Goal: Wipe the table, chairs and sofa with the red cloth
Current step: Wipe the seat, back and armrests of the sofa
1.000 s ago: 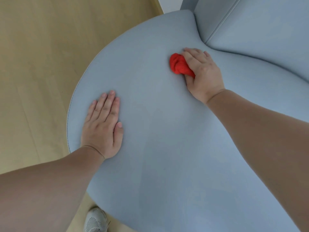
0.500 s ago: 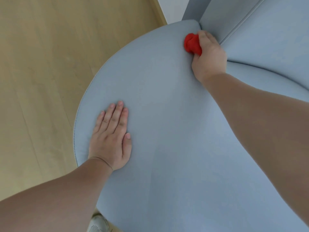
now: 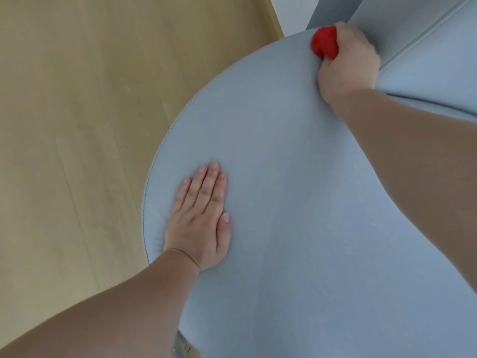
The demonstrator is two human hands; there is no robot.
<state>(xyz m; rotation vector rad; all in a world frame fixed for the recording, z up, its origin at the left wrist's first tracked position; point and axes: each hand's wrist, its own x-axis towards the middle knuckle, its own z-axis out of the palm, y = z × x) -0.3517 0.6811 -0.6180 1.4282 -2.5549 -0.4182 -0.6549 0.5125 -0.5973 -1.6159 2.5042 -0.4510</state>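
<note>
- One cloth in play: red cloth (image 3: 324, 42), balled into a tight wad and pressed on the far rim of the pale blue sofa seat (image 3: 296, 177), just beside the foot of the backrest (image 3: 438, 34).
- Gripped by right hand (image 3: 348, 65): fingers curled round the wad, thumb hidden beneath, part of the wad showing past the knuckles.
- Left hand (image 3: 200, 223): flat, fingers straight and together, palm down on the near-left part of the seat close to its rim. Holding nothing; probably bracing.
- Handling, as judged: light, soft, fully compressible, nothing fragile. Likely to drag rather than slip on the upholstery.
- Hold point, as judged: bunched in the palm as now, or spread flat under the fingers for wider contact.
- Orientation: no clear long axis while wadded. Roughly round lump, bulging leftward out of the fist toward the seat edge and the wooden floor (image 3: 77, 125).
- Folds and hem too blurred to read.
</note>
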